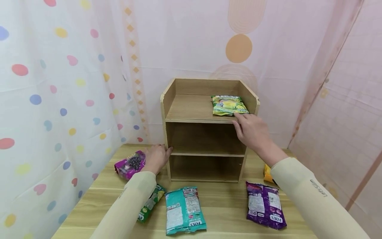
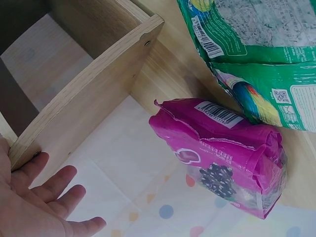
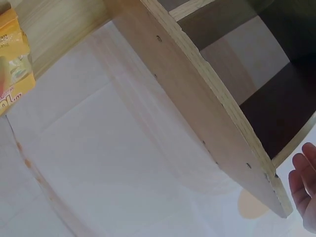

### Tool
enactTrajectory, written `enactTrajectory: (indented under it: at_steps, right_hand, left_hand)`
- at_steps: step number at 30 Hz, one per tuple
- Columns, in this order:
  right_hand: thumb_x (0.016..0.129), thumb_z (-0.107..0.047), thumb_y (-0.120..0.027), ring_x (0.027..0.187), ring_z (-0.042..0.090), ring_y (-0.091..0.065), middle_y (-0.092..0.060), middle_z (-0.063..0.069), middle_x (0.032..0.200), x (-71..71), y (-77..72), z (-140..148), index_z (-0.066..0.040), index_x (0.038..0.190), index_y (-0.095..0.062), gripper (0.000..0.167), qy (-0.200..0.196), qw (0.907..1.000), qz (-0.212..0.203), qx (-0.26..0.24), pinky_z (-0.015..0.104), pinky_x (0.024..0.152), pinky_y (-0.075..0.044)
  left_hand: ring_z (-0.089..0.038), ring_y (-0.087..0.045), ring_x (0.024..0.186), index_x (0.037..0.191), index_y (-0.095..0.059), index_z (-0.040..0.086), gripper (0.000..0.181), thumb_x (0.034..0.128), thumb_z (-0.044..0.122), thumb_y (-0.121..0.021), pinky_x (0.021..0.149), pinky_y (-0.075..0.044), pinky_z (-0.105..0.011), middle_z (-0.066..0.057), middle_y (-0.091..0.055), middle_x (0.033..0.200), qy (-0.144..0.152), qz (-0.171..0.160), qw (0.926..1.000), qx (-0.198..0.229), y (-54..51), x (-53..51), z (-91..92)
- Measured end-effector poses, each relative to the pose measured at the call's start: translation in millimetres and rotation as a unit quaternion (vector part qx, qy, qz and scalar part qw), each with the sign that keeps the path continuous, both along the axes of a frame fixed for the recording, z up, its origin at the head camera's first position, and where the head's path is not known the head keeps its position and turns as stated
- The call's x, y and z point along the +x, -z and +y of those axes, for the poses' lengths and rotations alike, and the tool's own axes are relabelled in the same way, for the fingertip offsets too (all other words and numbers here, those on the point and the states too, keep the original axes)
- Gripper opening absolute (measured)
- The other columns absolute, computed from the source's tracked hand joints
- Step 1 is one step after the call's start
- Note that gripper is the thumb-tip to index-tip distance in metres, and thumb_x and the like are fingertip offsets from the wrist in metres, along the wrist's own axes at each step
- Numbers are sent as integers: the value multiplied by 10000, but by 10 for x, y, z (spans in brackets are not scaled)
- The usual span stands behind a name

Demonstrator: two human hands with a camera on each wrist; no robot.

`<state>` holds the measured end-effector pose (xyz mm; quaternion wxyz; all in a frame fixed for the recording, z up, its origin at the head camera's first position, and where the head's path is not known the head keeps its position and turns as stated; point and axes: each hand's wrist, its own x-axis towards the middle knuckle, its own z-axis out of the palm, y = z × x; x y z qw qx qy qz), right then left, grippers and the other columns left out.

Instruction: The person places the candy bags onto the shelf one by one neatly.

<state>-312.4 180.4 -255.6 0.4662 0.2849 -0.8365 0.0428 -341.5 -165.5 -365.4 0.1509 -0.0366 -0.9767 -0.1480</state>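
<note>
A small wooden shelf with three tiers stands on the table. On its top tier, at the right, lies a green and yellow candy bag. My right hand is at the front edge of that tier, fingertips at the bag's near edge; the right wrist view shows its loosely bent fingers. Against the shelf's left side panel rests my left hand, its fingers spread and relaxed. Beside this hand lies a magenta candy bag with a dark berry picture.
On the table lie a green bag partly behind the left sleeve, a teal bag and a purple bag. A yellow bag sits right of the shelf, partly hidden by the right arm. Curtains hang behind.
</note>
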Motion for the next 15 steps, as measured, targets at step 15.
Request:
enactTrajectory:
  at_steps: [15]
  right_hand:
    - [949,-227,-652,548,291,-580,-611,78,673,109,80,332,-40,847,-731,228,517,9974,-294,-413,415,442,-430]
  left_hand:
    - [-425,-570,1078,924,-669,6,452,1044,392,-468,976,-304,-662,-231,-651,1105,-38,38,10000,35,14,-25,68]
